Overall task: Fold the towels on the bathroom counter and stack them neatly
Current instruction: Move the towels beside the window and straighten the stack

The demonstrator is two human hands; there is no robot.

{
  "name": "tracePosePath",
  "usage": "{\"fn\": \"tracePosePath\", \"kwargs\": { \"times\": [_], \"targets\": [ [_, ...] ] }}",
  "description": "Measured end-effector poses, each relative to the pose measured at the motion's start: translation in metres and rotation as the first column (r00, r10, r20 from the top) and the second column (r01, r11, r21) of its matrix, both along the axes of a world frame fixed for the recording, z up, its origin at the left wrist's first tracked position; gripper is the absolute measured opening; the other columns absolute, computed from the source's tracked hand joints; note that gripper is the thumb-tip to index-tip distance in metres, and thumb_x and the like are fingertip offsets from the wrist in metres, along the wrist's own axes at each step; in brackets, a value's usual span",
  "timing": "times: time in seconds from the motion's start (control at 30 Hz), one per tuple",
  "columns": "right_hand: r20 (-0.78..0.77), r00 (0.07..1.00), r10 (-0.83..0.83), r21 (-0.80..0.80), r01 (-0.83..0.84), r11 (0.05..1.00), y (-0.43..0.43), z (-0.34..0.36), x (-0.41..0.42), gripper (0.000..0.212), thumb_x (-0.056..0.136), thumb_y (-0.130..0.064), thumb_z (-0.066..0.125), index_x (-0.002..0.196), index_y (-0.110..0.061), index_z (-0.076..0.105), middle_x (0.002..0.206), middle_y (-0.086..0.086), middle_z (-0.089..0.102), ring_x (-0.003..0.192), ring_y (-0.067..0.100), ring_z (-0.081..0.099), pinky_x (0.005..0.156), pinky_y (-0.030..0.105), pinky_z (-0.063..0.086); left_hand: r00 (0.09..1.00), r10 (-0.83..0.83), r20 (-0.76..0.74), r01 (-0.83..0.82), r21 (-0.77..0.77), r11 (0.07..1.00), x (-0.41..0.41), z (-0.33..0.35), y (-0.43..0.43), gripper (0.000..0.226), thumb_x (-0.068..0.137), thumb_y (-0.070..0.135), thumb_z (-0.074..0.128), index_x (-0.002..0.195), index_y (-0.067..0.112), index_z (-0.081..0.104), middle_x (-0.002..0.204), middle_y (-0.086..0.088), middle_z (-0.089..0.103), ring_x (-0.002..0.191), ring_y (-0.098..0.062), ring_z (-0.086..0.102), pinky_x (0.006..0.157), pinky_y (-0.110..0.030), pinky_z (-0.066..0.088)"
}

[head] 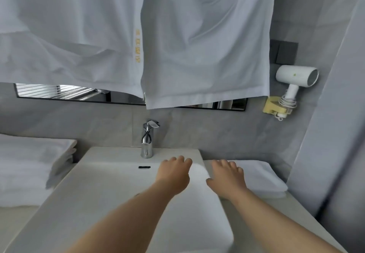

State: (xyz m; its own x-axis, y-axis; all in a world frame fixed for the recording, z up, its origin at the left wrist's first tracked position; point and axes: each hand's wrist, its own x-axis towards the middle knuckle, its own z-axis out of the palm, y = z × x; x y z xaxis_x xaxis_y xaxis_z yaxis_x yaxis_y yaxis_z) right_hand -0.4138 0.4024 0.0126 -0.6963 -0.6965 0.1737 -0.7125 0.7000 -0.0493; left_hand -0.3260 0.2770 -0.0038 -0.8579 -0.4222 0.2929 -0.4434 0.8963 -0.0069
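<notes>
Lying beside the sink (102,155), folded towel (262,175) sits under the right hand (227,177).

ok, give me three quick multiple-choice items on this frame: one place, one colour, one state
1. Where is the white plastic hair dryer?
A. In its holder on the grey wall, right of the dark-framed mirror
B. Inside the basin
C. On the counter left of the basin

2. What colour is the embroidered lettering on the hanging white cloth?
A. Blue
B. Gold
C. Red

3. What state is the white towel right of the pale rectangular basin in?
A. Crumpled in a heap
B. Draped over the chrome tap
C. Folded flat

Key: 1 A, it hangs at the wall beside the mirror's right end. 2 B, the characters read yellow-gold against the white. 3 C, it lies as a flat, even block on the counter.
</notes>
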Motion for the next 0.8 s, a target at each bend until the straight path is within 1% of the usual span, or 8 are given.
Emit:
{"fn": "tracePosePath", "kwargs": {
  "times": [0.27,0.53,0.63,0.8],
  "targets": [
    [0.083,0.985,-0.152,-0.004,0.152,0.988,0.030,-0.014,-0.039,0.042,0.089,-0.034,0.047,0.128,-0.021,0.042,0.132,0.002,0.045,0.121,0.026,0.038,0.096,0.035,0.032,0.994,-0.103,0.024,0.102,0.013,0.995,-0.046,-0.010,0.015,0.039,0.092,0.014,0.039,0.130,0.018,0.042,0.122,-0.005,0.051,0.109,-0.026,0.049,0.081,-0.031,0.036],
    [0.133,0.963,-0.236,-0.017,0.241,0.970,0.046,-0.026,-0.067,0.043,0.089,-0.035,0.048,0.129,-0.021,0.041,0.127,0.004,0.045,0.119,0.026,0.040,0.092,0.034,0.033,0.980,-0.191,0.058,0.190,0.023,0.982,-0.083,-0.019,0.030,0.034,0.091,0.013,0.040,0.124,0.016,0.046,0.122,-0.006,0.052,0.110,-0.026,0.049,0.083,-0.033,0.039],
    [0.141,0.962,-0.235,-0.024,0.240,0.970,0.051,-0.026,-0.086,0.042,0.089,-0.034,0.047,0.129,-0.021,0.041,0.126,0.005,0.045,0.118,0.026,0.040,0.090,0.034,0.034,0.981,-0.183,0.056,0.182,0.031,0.983,-0.098,-0.019,0.032,0.034,0.091,0.013,0.040,0.125,0.016,0.046,0.123,-0.006,0.052,0.110,-0.026,0.049,0.085,-0.033,0.040],
    [0.173,0.971,-0.167,0.011,0.168,0.986,0.057,-0.033,-0.122,0.042,0.090,-0.034,0.046,0.129,-0.021,0.040,0.127,0.003,0.045,0.117,0.025,0.040,0.089,0.034,0.033,0.987,-0.138,0.079,0.135,0.045,0.990,-0.123,-0.026,0.039,0.033,0.093,0.014,0.040,0.126,0.016,0.046,0.124,-0.006,0.052,0.111,-0.025,0.050,0.086,-0.033,0.041]
  ]
}}
